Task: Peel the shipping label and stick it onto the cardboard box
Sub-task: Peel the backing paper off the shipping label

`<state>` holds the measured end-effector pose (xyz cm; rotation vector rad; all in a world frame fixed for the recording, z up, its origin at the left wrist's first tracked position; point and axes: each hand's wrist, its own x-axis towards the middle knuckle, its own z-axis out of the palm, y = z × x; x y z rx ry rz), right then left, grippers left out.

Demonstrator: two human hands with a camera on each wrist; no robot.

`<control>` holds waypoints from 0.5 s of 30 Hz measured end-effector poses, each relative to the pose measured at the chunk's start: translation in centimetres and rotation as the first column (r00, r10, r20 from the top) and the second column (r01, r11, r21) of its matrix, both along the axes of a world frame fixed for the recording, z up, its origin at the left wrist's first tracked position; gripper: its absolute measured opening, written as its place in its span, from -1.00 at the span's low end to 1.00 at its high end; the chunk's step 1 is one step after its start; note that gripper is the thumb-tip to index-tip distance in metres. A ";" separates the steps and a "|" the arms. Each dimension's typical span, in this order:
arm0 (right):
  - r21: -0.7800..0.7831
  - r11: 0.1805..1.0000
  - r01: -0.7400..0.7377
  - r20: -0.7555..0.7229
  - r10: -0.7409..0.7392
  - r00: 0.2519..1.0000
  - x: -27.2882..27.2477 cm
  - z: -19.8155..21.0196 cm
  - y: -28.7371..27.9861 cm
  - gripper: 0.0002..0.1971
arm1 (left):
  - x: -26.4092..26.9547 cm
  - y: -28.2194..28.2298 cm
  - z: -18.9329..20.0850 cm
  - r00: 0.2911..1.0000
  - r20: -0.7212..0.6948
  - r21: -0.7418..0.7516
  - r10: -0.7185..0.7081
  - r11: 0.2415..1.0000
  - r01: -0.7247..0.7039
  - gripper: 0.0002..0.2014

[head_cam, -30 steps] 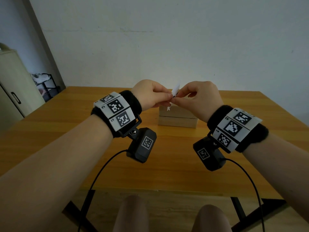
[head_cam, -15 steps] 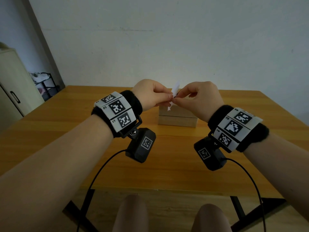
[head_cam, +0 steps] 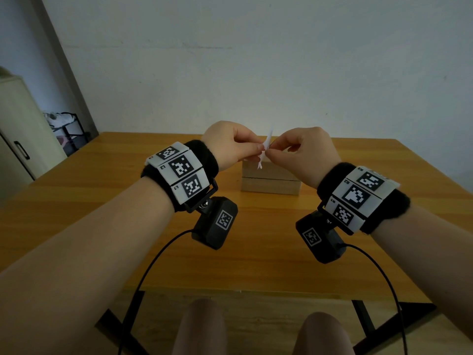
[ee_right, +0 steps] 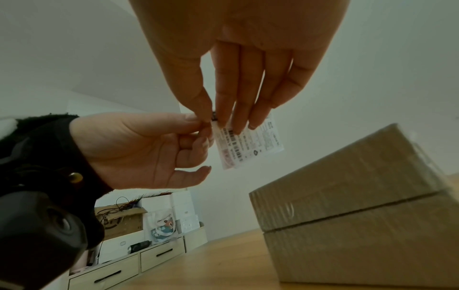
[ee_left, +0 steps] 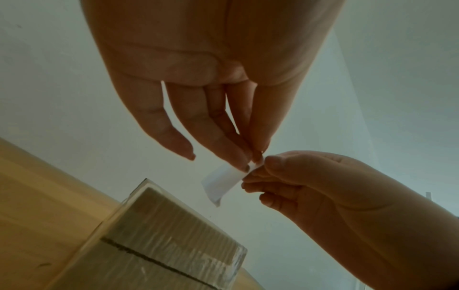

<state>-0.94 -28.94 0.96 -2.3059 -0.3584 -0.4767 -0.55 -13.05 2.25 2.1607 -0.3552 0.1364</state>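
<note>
Step in hand: peeling. Both hands meet in the air and work at one top corner of a small white paper shipping label (ee_right: 248,141) with black barcodes and fine print, seemingly to part it from its backing.
Progress: early, by my judgement. No clear split between label and backing shows, and nothing is stuck on the box yet.
Left hand: the left hand (head_cam: 230,143) is closed in a fine pinch. Thumb and forefinger grasp the label's upper edge; the other fingers are curled loosely below, touching nothing.
Right hand: the right hand (head_cam: 303,153) also grasps the label. Its thumb and long fingers nip the same top corner, fingertips (ee_right: 224,117) lying against the printed face.
Label: it hangs down from the two pinches, slightly curled at its free lower end, held between the hands and above the box without touching it.
Box: a closed brown cardboard box (head_cam: 271,181), sealed with clear tape, sits on the wooden table (head_cam: 102,201) just beyond and below both hands.
Next move: likely the pinches must draw apart slowly so the sticky layer comes away whole, then the label is lowered flat onto the box top.
Risk: the thin paper may tear or fold onto itself.
</note>
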 end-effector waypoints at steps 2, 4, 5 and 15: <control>0.007 1.000 -0.008 0.002 0.008 1.000 0.0 0.0 0.0 -0.82 | 0.1 0.0 0.0 1.000 0.003 -0.008 0.003 1.000 -0.003 -0.81; 0.004 1.000 -0.012 0.000 0.012 1.000 0.1 -0.1 0.0 -0.80 | 0.1 -0.1 -0.1 1.000 0.006 -0.011 0.006 1.000 -0.006 -0.80; 0.002 1.000 -0.015 -0.007 0.015 1.000 0.1 -0.1 0.0 -0.79 | 0.2 -0.1 -0.1 1.000 0.009 -0.010 0.005 1.000 -0.005 -0.80; -0.024 1.000 -0.002 0.003 0.002 1.000 0.9 -0.5 -0.5 -0.80 | 0.1 0.1 0.0 0.999 -0.036 -0.042 0.021 0.999 -0.023 -0.81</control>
